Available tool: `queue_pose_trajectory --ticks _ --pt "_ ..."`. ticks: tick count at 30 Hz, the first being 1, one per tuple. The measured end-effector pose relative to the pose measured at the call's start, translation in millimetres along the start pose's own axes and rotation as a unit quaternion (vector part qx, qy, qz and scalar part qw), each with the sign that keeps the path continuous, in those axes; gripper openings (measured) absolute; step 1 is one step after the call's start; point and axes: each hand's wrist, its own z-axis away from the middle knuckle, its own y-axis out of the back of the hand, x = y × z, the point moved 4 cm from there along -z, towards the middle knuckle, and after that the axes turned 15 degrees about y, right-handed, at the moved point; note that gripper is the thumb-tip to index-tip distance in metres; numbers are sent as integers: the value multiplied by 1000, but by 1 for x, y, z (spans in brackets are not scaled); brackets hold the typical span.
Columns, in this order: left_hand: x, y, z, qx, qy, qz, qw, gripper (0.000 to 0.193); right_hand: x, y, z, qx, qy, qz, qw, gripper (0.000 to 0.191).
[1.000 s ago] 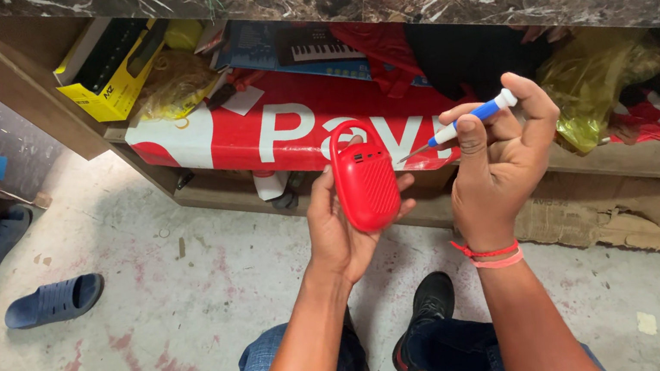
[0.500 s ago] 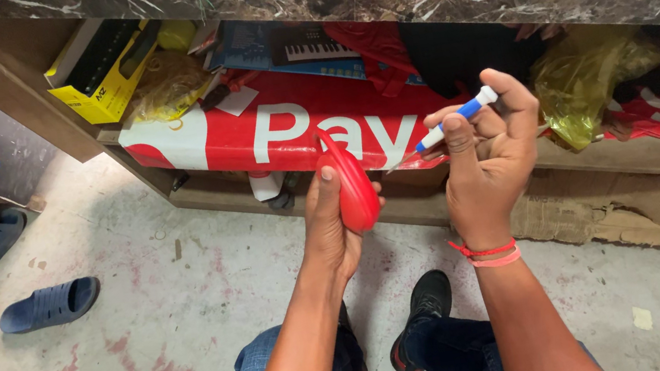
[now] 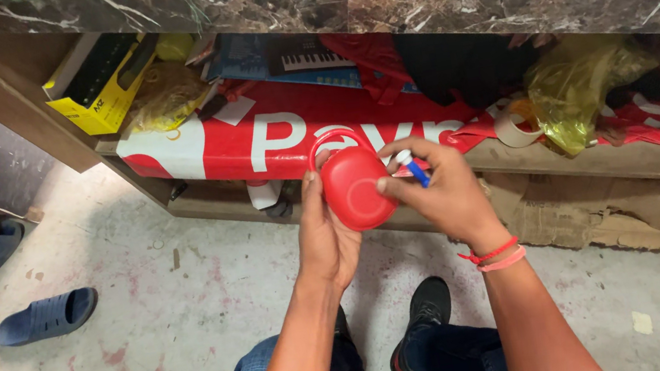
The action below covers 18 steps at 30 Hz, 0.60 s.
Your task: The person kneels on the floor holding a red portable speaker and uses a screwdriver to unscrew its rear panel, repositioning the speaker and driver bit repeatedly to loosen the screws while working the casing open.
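Fingers [image 3: 313,192] partly behind red case [image 3: 355,190]

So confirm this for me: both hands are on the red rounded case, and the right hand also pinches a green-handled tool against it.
Not quite. The head view shows the left hand and right hand on the red rounded case, but the tool in the right hand has a blue handle with a white tip, not green.

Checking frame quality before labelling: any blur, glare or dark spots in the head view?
Head view: even, soft light, no harsh shadows on the floor. Red device and both hands, left and right, are fairly sharp, slight softness at the pen. Shelf recess under the marble edge is dark, detail lost. No glare. Wide-angle bending at the edges.
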Motion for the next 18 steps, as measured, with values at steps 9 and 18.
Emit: queue_pose_trajectory --ticks 9,18 --pt "-4 -12 5 -26 38 -47 998 54 -5 3 3 -87 25 81 993 52" --pt "-1 -7 1 -3 2 -35 999 58 22 9 5 12 -34 -24 999 28"
